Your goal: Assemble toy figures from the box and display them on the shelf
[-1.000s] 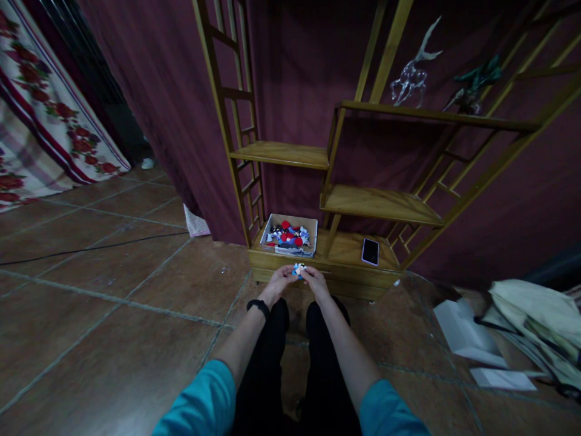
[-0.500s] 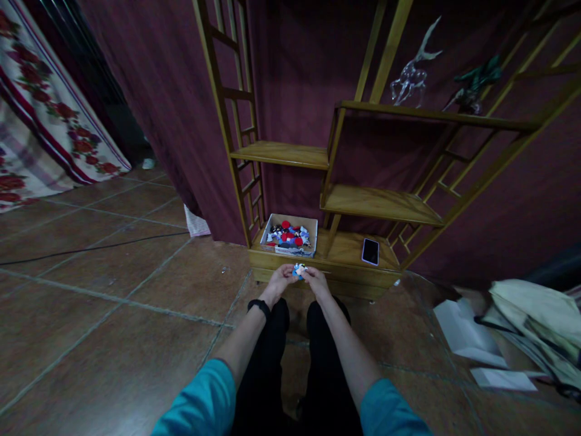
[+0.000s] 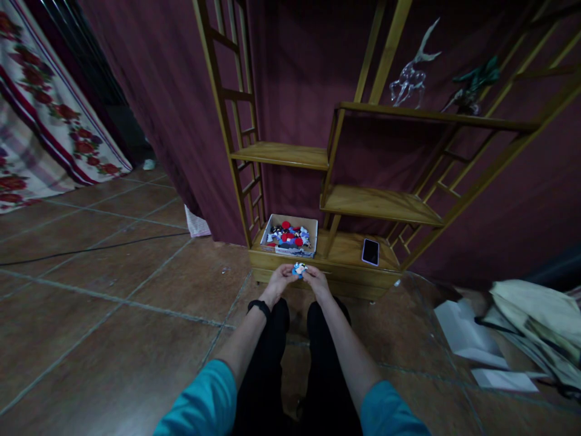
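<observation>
Between my two hands is a small blue and white figurine point(image 3: 299, 270), too small to make out in detail. My left hand point(image 3: 280, 281) is closed on its left side, with a dark band round the wrist. My right hand point(image 3: 318, 282) pinches it from the right. Just beyond my hands, an open cardboard box point(image 3: 316, 231) stands on the low wooden base of the shelf, filled with several small red, blue, white and black pieces.
A phone point(image 3: 370, 252) lies on the shelf base point(image 3: 344, 249) right of the box. Higher up stand a clear deer figure point(image 3: 411, 79) and a dark green ornament point(image 3: 474, 85). White boxes point(image 3: 467, 333) and a pale bag point(image 3: 535, 312) lie on the floor at right; a cable point(image 3: 95, 249) crosses the left floor.
The small figurine appears slightly turned between my fingers. Both hands stay in nearly the same place, and the box has not moved.
</observation>
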The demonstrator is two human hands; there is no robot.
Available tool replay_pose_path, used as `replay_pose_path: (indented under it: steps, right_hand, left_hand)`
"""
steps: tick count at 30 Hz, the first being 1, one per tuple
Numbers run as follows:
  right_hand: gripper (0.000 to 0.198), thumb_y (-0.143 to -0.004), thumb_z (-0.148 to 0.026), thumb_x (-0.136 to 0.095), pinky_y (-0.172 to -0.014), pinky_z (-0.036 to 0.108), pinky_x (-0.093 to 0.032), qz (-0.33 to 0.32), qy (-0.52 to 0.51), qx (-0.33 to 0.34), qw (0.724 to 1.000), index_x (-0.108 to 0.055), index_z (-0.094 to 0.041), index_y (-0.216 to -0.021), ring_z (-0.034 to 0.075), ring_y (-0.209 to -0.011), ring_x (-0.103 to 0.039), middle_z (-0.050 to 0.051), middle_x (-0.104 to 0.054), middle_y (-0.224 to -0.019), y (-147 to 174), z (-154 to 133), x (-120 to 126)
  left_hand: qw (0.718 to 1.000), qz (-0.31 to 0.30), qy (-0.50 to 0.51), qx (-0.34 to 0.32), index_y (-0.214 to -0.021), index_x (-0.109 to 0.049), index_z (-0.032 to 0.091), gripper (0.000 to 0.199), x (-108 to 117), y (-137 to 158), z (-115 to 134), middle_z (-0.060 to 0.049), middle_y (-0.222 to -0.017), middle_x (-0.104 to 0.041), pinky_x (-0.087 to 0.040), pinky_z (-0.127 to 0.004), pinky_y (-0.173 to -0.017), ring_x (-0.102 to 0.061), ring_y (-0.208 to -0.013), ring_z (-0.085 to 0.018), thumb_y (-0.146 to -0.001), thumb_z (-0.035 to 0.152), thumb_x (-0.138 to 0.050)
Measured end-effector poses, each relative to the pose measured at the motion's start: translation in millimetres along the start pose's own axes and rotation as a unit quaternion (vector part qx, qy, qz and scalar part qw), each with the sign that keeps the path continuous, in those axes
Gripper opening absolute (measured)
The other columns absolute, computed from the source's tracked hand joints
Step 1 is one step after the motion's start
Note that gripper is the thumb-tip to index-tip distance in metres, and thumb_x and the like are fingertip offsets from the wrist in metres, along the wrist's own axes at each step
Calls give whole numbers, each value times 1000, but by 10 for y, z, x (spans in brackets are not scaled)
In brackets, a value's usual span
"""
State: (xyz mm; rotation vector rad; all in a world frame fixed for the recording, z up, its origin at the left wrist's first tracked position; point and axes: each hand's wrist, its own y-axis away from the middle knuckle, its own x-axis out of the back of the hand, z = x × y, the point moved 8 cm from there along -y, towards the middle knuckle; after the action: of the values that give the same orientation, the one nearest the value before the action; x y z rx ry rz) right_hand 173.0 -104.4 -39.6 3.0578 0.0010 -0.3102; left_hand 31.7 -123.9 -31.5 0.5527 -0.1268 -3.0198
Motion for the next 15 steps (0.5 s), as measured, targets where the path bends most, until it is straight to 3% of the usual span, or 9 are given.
replay_pose_path:
  steps: [15]
  right_hand:
    - [38, -57, -45, -69, -59, 24, -47, 3, 28, -21, 999, -68, -20, -86, 16, -74, -63, 4, -70, -87, 40, -11, 18]
  left_hand:
    - [1000, 0, -11, 20, -88, -65, 13, 43, 19, -19, -38, -5, -82, -69, -45, -31, -82, -62, -78, -15, -49, 17, -83]
